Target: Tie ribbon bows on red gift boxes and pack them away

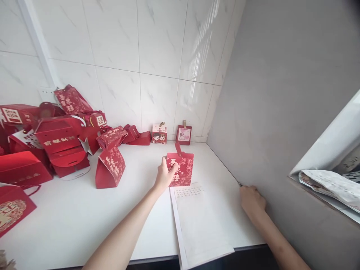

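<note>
My left hand (165, 173) is closed on the left side of a red gift box (184, 170) with gold Chinese characters and a floral print. The box is held just above the top end of the written sheets of paper (208, 225), its red strap standing up at the top. My right hand (253, 200) rests, fingers curled in, at the right side of the white table against the grey wall. A small dark tip pokes out at its front; the rest of what it holds is hidden. To the left, a similar red box (110, 168) stands on the table.
Many red boxes and bags (60, 138) are heaped at the left. By the tiled wall stand a small box with two cartoon figures (159, 134) and a red box with a pink label (184, 135). Papers (332, 189) lie in a wall recess at the right.
</note>
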Demonstrator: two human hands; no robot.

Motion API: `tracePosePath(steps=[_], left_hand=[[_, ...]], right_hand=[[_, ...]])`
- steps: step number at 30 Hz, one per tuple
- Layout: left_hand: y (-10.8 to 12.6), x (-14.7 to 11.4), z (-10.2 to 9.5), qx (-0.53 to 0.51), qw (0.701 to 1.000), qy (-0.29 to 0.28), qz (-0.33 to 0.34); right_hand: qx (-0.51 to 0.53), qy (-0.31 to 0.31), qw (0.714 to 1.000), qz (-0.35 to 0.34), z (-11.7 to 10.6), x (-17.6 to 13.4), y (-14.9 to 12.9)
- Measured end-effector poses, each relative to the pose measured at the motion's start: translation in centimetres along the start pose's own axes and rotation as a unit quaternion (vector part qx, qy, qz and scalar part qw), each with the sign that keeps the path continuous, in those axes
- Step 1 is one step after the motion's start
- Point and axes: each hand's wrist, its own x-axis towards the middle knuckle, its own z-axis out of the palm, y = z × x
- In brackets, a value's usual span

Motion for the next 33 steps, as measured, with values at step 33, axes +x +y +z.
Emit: tracePosePath(steps=[33], left_hand=[[0.6, 0.5, -0.9, 0.094, 0.995, -0.002, 0.022]], right_hand=[[0.448, 0.295, 0.735, -0.414, -4.6, 3.6, -16.3]])
